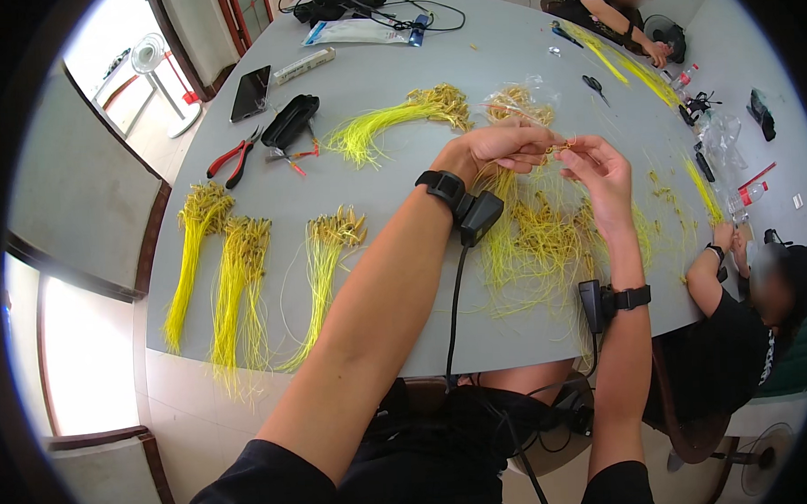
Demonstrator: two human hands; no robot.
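Observation:
Both hands meet above the far middle of the table, over a loose tangle of yellow lines with gold ends. My left hand reaches across from the left, its fingers closed in a pinch. From the right, my right hand pinches with thumb and forefinger at the same spot. Between the fingertips is a small gold-coloured piece with thin line; its exact shape is too small to tell. Just beyond the left hand lies a clear plastic bag of similar gold pieces.
Bundles of yellow line lie at the left, another farther back. Red-handled pliers, a black case, a phone and scissors rest on the grey table. Two people work along the right side. Cables hang from my wrist straps.

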